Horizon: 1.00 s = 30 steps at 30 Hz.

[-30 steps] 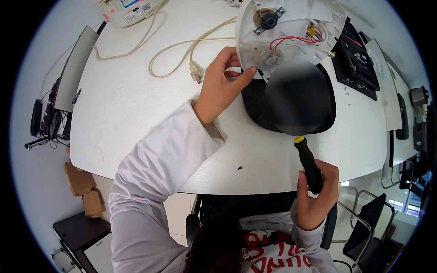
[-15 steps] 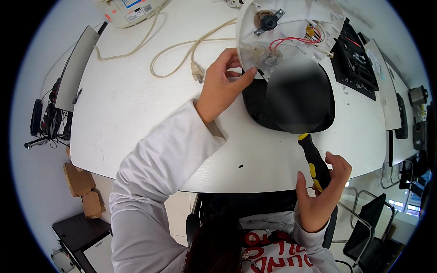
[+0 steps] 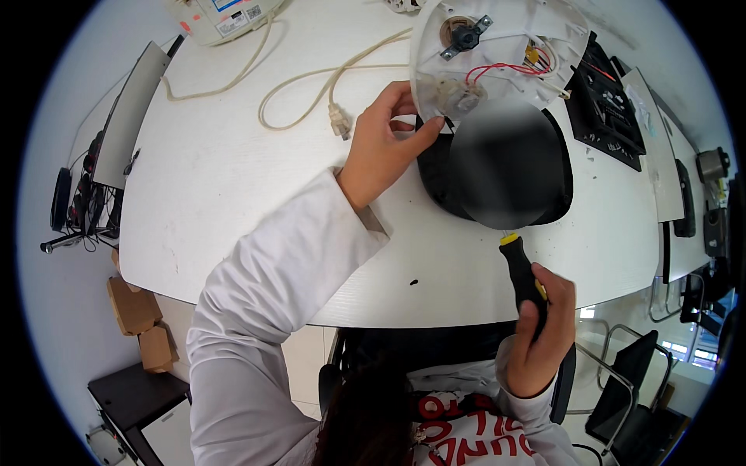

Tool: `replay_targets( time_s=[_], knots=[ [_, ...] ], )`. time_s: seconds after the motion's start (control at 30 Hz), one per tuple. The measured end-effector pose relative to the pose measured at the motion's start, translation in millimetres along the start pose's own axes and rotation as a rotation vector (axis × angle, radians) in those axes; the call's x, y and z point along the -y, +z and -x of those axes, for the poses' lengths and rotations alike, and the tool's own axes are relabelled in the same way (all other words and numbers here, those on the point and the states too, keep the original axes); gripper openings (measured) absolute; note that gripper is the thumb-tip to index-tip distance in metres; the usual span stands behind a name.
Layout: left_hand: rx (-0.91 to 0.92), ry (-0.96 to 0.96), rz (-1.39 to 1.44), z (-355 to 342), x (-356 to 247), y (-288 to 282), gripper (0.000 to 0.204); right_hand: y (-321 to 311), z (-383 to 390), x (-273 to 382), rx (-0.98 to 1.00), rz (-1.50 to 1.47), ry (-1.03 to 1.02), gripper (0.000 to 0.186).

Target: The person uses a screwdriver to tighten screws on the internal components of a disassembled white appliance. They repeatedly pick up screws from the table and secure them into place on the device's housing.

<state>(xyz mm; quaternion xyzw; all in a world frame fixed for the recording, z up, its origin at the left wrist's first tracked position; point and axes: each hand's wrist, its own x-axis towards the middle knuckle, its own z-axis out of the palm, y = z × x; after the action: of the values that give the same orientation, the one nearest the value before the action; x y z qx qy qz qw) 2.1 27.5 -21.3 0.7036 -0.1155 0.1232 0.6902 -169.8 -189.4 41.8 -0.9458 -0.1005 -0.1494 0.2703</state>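
Observation:
My left hand [image 3: 381, 147] pinches the lower left rim of a white plastic housing [image 3: 497, 50], thumb on the near side. Inside the housing show red wires, a black part with metal tabs and a cloudy round part. The housing stands tilted over a rounded black plastic shell [image 3: 439, 182] on the table. My right hand [image 3: 545, 326] is closed round the black-and-yellow handle of a screwdriver [image 3: 519, 272], pointed away from me toward the shell. A blurred grey disc covers the middle of the shell and hides the screwdriver's tip.
A beige power cord with a plug [image 3: 338, 123] lies left of the housing. At the back left stands a beige appliance [image 3: 221, 19]. An open black tool case [image 3: 602, 97] is at the right. A small dark bit [image 3: 413, 283] lies near the table's front edge.
My right hand has moved left with the screwdriver, and its fingers have closed round the handle from a looser hold. The housing and my left hand have shifted slightly right.

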Motion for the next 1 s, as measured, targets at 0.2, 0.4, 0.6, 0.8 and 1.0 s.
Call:
replay_targets(
  time_s=[0.2, 0.4, 0.6, 0.8, 1.0],
  knots=[
    [0.008, -0.016, -0.007, -0.5, -0.6, -0.4, 0.041, 7.0, 1.2, 5.1, -0.018, -0.036, -0.003, 0.043],
    [0.012, -0.021, -0.020, -0.6, -0.8, -1.6, 0.040, 7.3, -3.6, -6.7, -0.017, -0.142, 0.067, 0.034],
    [0.003, -0.003, -0.019, -0.3, -2.1, -0.6, 0.040, 1.4, -4.3, -0.1, 0.028, -0.036, 0.082, 0.032],
    [-0.014, 0.030, -0.049, 1.7, -1.5, 0.0, 0.039, -2.8, -6.3, 9.1, -0.006, -0.010, 0.014, 0.038],
    [-0.010, 0.046, -0.085, 1.4, -2.6, 0.3, 0.041, 1.7, -3.2, 14.5, -0.035, -0.030, 0.062, 0.046]
  ],
)
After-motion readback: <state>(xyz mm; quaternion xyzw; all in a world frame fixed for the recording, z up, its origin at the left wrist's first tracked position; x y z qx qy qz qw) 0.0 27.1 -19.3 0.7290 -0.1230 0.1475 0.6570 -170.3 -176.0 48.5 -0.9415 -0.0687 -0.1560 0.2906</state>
